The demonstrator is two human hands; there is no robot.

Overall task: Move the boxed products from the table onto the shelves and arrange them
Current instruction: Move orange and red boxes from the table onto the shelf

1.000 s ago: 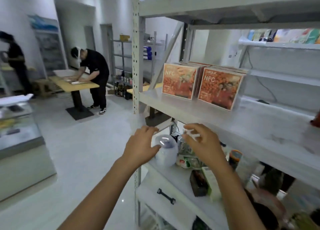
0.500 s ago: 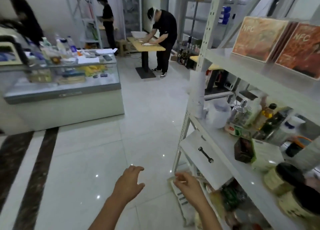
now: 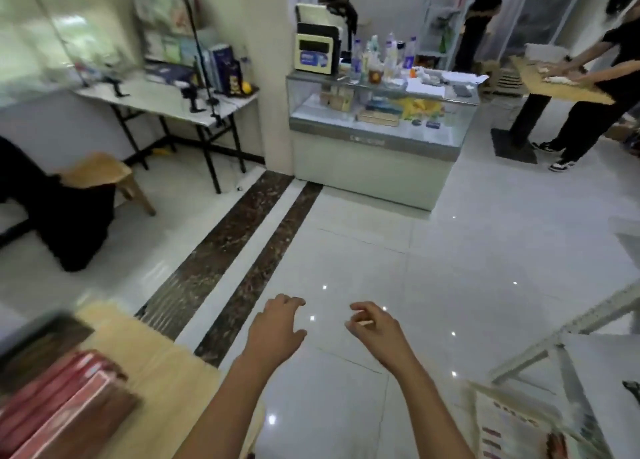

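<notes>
Left hand (image 3: pixel 277 330): fingers spread and loosely bent, palm down, gripping nothing, held over the floor (image 3: pixel 433 257). Right hand (image 3: pixel 377 327): fingers curled inward, thumb close to the forefinger. A thin pale sliver shows at the fingertips, and it cannot be determined whether this is a held item or a highlight. Both hands are in the air ahead of the body, near each other but apart, touching no carton.

Location of task items: the boxed products (image 3: pixel 59 413) lie at lower left, beside the left forearm, on a pale wooden worktop (image 3: pixel 166 375). They appear as flat red cartons packed side by side, with a darker one alongside. Blur hides the print and the count. The shelf frame (image 3: pixel 568 323) enters at lower right, well apart from the cartons, with the floor between.

Step in hand, as judged: reach to the worktop for the next carton.

Handling, as judged: flat card cartons, stiff along the edges, weaker across the broad faces, probably light enough to lift one at a time. The faces look smooth and may slip under a flat palm. Take hold on two opposite edges, one hand on each, fingers under the lower face and thumbs on top. Avoid pinching a corner, which may crush. Lift the nearest carton first so that its neighbours are not dragged off the worktop edge
</notes>
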